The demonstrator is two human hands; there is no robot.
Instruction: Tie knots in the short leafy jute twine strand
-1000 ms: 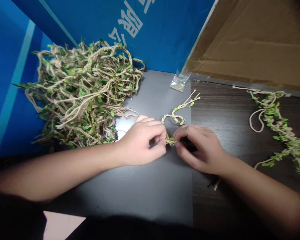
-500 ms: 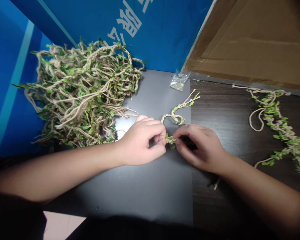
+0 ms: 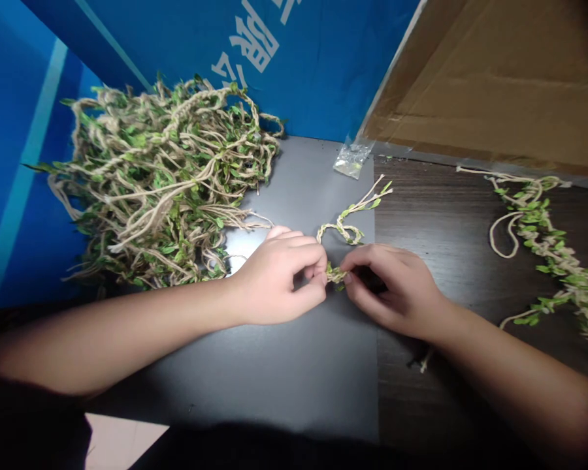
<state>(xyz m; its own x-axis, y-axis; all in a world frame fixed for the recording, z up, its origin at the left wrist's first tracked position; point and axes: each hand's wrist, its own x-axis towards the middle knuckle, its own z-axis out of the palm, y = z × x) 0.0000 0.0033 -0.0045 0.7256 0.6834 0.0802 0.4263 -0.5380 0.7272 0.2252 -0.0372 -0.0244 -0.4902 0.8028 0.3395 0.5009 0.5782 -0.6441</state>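
Near the middle of the frame, thumb and forefinger of the left hand (image 3: 284, 277) are pinched on a leafy braid (image 3: 335, 275), and those of the right hand (image 3: 396, 287) are clamped on it from the other side, with only a short stretch showing between them. Just above, a plaited loop (image 3: 343, 230) curls on the grey sheet (image 3: 304, 378) and runs out into loose ends (image 3: 372, 199); it looks like part of the same piece, though the join is hidden by the left fingers. Judging from this, the loop is already plaited and the stretch between the fingers is being worked; how much remains cannot be told, since the right hand covers it. Below the right wrist, a cord tip (image 3: 424, 362) pokes out over the dark table (image 3: 431, 215). Farther out, a clear packet (image 3: 351, 161) lies at upper centre, a leafy garland (image 3: 553, 251) runs down the right side, and a tangled heap (image 3: 171, 176) fills the upper left, showing both plaited and loose lengths.
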